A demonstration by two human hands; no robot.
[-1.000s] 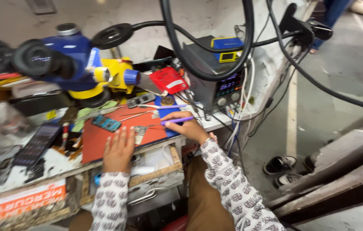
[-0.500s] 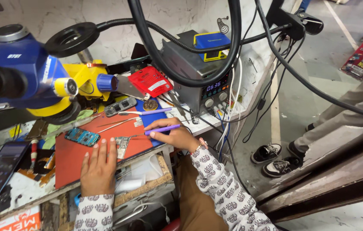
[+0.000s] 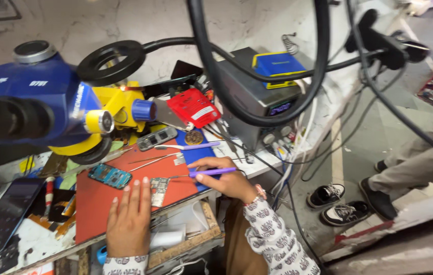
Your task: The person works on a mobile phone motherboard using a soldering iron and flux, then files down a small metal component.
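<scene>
The bench is evenly lit, bright enough to read colours cleanly, with soft light falling from above and no hard shadows. The pale marbled wall point(image 3: 140, 25) behind looks washed and a little flat. A faint sheen sits on the rounded blue body of the microscope point(image 3: 38, 102), which bulges huge and soft at the left edge, too close to hold focus. The thick black looping cable point(image 3: 257, 119) overhead is stretched and curved by the wide lens, and the grey floor point(image 3: 379, 132) at the right tilts steeply. The red rubber work mat point(image 3: 104, 203) is fairly sharp; fine detail on the small boards smears slightly. Under the bench edge the shade deepens.
</scene>
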